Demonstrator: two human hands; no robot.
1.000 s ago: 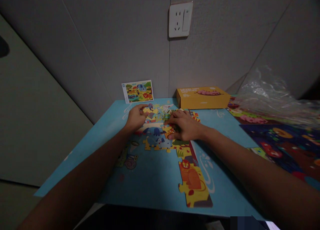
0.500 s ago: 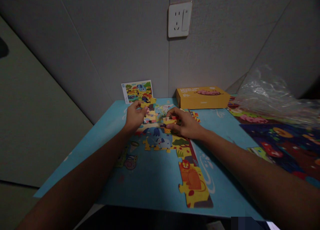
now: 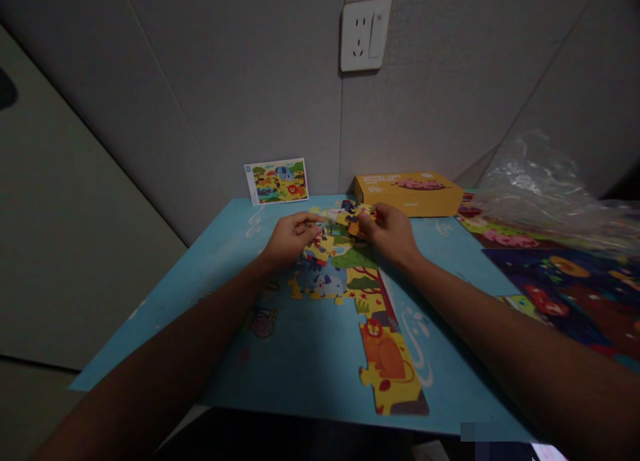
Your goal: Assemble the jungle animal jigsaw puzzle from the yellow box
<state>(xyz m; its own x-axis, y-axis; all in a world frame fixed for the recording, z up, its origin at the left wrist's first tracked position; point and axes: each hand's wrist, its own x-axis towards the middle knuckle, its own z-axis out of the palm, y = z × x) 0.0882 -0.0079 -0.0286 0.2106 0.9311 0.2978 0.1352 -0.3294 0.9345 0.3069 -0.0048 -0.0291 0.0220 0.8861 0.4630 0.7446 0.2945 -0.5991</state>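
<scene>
My left hand (image 3: 290, 242) is closed on yellow puzzle pieces (image 3: 321, 249), held just above the far part of the assembled puzzle. To the right, my right hand (image 3: 394, 235) pinches more puzzle pieces (image 3: 354, 217), yellow with dark and orange patches; how many each hand has is unclear. Beneath the hands, the joined part of the puzzle (image 3: 364, 282) shows blue elephants and a green tree. From there, a strip with an orange lion (image 3: 386, 357) runs down the right side toward the near table edge. Fingers and held pieces cover some of the far part.
A picture card (image 3: 280, 182) leans against the wall at the back. Right of it stands a yellow box (image 3: 410, 197). Clear plastic wrap (image 3: 545, 187) and a dark printed sheet (image 3: 575, 294) lie at the right of the blue table (image 3: 300, 367).
My left hand has come right and nearer, away from the picture card, with yellow pieces in it. My right hand has lifted its pieces away from the elephant part, slightly right and up.
</scene>
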